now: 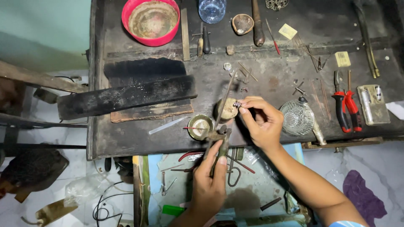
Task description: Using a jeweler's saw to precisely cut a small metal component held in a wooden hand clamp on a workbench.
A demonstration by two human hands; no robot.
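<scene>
tiny silver piece [237,104] in right hand [261,122] fingertips too small to identify, clear bottle [211,9] cut by top edge, left hand [209,185] wrist cut by bottom edge

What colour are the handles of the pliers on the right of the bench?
Red, on the pliers; seen in the head view.

I see a dark, worn wooden desk [126,138] filling the upper view, its surface scuffed and stained. Past its left edge a pale green wall [42,29] meets a white marbled floor [370,168]. Below its front edge sits a light blue shelf [252,185].
</scene>
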